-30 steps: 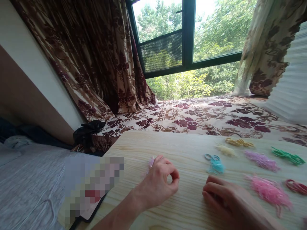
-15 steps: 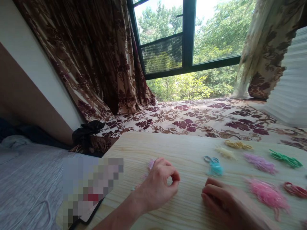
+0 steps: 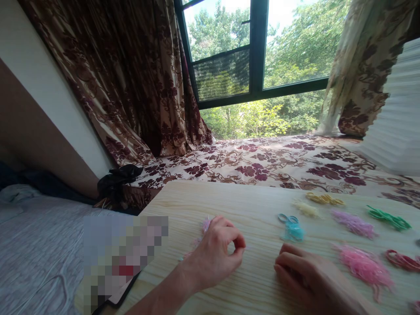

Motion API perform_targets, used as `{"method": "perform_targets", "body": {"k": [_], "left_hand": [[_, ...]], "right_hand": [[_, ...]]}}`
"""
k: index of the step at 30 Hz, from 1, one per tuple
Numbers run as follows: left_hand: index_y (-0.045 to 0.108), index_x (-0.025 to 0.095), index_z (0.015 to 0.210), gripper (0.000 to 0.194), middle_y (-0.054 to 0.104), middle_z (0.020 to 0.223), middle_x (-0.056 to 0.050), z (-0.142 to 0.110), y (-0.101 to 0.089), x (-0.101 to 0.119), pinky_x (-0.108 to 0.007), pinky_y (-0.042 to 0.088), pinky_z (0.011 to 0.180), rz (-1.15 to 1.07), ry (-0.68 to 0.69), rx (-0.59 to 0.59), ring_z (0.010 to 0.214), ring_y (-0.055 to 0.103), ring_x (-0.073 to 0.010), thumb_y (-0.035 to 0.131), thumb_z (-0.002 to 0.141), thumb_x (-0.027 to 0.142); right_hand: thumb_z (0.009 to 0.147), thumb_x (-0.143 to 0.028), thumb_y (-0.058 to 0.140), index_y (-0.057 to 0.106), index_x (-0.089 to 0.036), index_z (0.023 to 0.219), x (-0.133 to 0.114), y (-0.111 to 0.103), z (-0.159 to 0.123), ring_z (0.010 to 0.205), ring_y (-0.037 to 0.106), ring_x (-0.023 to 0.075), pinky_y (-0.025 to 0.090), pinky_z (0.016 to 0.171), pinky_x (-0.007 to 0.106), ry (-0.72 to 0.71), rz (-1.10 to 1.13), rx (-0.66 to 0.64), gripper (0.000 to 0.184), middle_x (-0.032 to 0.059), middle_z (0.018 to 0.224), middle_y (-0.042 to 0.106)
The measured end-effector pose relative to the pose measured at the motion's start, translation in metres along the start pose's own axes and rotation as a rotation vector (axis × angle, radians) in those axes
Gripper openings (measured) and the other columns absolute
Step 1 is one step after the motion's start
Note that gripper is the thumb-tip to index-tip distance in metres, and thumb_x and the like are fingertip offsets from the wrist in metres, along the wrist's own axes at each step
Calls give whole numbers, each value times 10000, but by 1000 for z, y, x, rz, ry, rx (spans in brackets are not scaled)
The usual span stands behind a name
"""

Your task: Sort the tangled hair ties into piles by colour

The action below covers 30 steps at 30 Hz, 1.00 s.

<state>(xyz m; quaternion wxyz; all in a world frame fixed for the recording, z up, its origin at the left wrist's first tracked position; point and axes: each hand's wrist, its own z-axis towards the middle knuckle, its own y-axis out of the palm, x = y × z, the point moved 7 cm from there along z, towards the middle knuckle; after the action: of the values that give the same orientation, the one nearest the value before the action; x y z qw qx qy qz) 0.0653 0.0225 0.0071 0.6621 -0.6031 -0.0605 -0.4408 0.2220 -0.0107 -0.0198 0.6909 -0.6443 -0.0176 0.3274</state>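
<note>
My left hand point(image 3: 219, 249) is over the middle of the pale wooden table point(image 3: 183, 197), thumb and forefinger tips pinched into a ring. Whatever lies between those tips is too small to make out. Just behind it, partly hidden, lies a small lilac and pink cluster point(image 3: 206, 224) of thin strands. My right hand point(image 3: 305, 269) rests on the table to the right, fingers curled in and the tips turned from view. Beyond it are two blue rings point(image 3: 288, 218) against a small turquoise pile point(image 3: 294, 232). To its right is a loose pile of thin pink strands point(image 3: 364, 264).
Farther right lie a purple pile point(image 3: 354, 224), a cream pile point(image 3: 306, 208), yellow loops point(image 3: 324, 199), green loops point(image 3: 389, 217) and red loops point(image 3: 402, 259). A blurred-out object point(image 3: 127, 262) covers the left table edge. Behind is a flower-patterned window seat point(image 3: 249, 164).
Both hands keep nearly the same pose and place. The view has shifted very slightly, moving the piles on the right a few pixels left.
</note>
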Motion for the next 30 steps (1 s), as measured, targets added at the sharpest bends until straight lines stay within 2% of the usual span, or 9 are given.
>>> {"method": "perform_targets", "body": {"k": [7, 16, 30], "left_hand": [[632, 194, 698, 134, 624, 801, -16, 0, 0, 1, -328, 397, 919, 6, 9, -1, 897, 567, -168, 591, 735, 72], [633, 190, 711, 134, 621, 808, -16, -1, -1, 2, -318, 386, 934, -1, 4, -5, 907, 567, -160, 589, 736, 66], [624, 197, 716, 127, 620, 809, -6, -1, 0, 3, -323, 378, 933, 0, 24, -18, 902, 566, -161, 596, 744, 77]], "right_hand": [[900, -238, 436, 542, -207, 603, -3, -4, 1, 552, 568, 113, 368, 492, 215, 1, 34, 22, 316, 14, 681, 613], [920, -245, 420, 530, -208, 619, -2, -1, 0, 560, 575, 109, 362, 499, 206, -8, -38, -12, 322, 10, 688, 608], [905, -243, 434, 542, -207, 609, -3, -6, 0, 559, 568, 113, 370, 501, 214, 11, 42, 17, 317, 16, 692, 615]]}}
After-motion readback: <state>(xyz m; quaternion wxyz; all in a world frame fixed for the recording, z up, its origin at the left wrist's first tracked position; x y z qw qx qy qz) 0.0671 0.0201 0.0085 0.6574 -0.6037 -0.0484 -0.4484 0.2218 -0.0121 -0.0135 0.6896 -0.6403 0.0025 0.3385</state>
